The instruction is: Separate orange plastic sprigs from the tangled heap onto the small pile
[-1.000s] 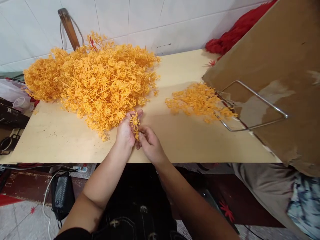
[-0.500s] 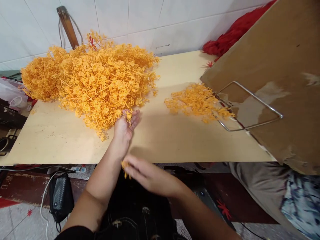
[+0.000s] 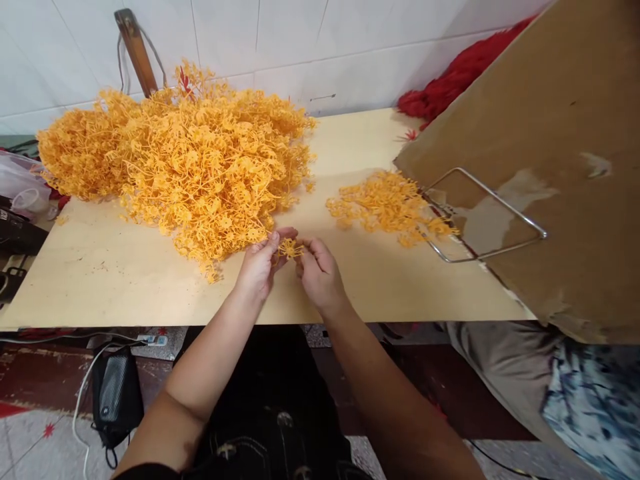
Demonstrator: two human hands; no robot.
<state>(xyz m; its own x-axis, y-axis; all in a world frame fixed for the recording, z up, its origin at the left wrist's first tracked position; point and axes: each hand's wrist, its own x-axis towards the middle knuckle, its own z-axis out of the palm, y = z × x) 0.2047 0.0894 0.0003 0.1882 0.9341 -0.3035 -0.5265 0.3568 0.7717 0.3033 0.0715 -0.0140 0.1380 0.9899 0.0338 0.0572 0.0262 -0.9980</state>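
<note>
My left hand (image 3: 261, 261) is closed at the lower right edge of a big heap of orange-yellow artificial flowers (image 3: 200, 167), its thumb and fingers around a small spiky yellow artificial flower (image 3: 291, 249). From the right, my right hand (image 3: 323, 272) pinches at the same flower, fingertips close to those of the left. Both hands are just above the table. Their curled fingers partly hide the flower's stem. A smaller pile of matching yellow flowers (image 3: 393, 205) lies to the right, beside a bent metal wire frame (image 3: 515, 210).
A large brown cardboard sheet (image 3: 560, 127) leans over the pale table's (image 3: 125, 287) right end, with red flowers (image 3: 450, 80) behind it. A plastic cup (image 3: 31, 201) stands at the far left. A person's patterned clothing (image 3: 580, 393) shows at lower right.
My right hand has moved up from beside my left forearm to the flower at my left fingertips. My left hand has shifted slightly right, its fingers now closed.
</note>
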